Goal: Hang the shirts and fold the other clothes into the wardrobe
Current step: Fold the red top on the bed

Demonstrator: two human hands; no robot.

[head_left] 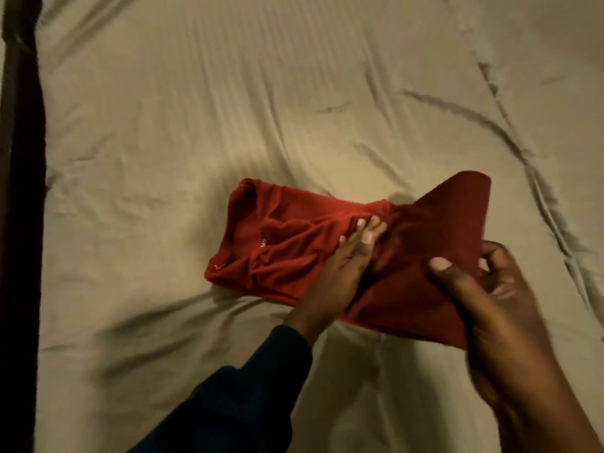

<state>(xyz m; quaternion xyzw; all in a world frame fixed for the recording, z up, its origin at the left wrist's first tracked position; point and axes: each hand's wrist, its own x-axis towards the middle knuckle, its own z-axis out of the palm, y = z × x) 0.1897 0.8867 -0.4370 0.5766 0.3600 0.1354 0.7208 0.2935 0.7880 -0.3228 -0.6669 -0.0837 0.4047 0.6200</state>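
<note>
Your red garment lies on the beige bedsheet, a little toward five o'clock from the middle of the view. Its left part is folded into a rough rectangle, wrinkled, with a small pale printed mark on it (too small to read). Its right part is lifted off the sheet and fans out toward two o'clock, darker in shadow.

Your left hand lies with straight fingers pressed flat on the garment's middle, right where the fold bends. Your right hand, at four o'clock, pinches the raised flap between thumb and curled fingers. A dark sleeve covers your left forearm. A dark wooden bed frame runs along nine o'clock.
</note>
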